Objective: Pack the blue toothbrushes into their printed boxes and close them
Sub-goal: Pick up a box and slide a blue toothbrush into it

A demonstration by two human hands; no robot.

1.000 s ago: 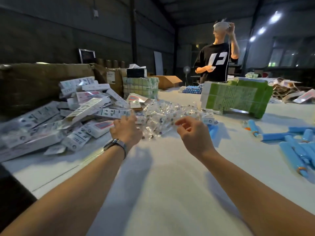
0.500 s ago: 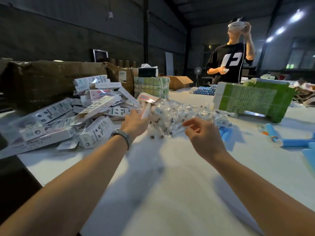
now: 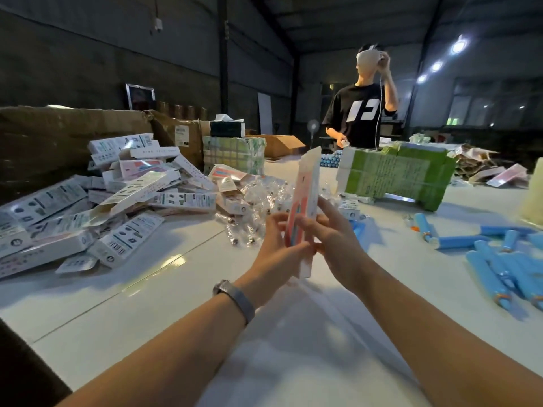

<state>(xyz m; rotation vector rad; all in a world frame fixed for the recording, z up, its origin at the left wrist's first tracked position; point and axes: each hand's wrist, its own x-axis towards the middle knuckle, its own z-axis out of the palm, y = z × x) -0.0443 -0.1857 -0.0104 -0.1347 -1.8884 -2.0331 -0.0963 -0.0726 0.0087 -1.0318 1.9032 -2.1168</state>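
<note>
We hold one printed box (image 3: 304, 212) upright above the white table (image 3: 164, 289), between both hands. Our left hand (image 3: 279, 251) curls its fingers round the box's lower left edge; our right hand (image 3: 332, 239) presses against its right side, fingers nearly straight. Top flap stands open. Pile of printed boxes (image 3: 123, 198) lies far left; blue toothbrushes (image 3: 505, 259) lie well apart at right. Clear wrappers (image 3: 258, 198) sit behind the hands.
</note>
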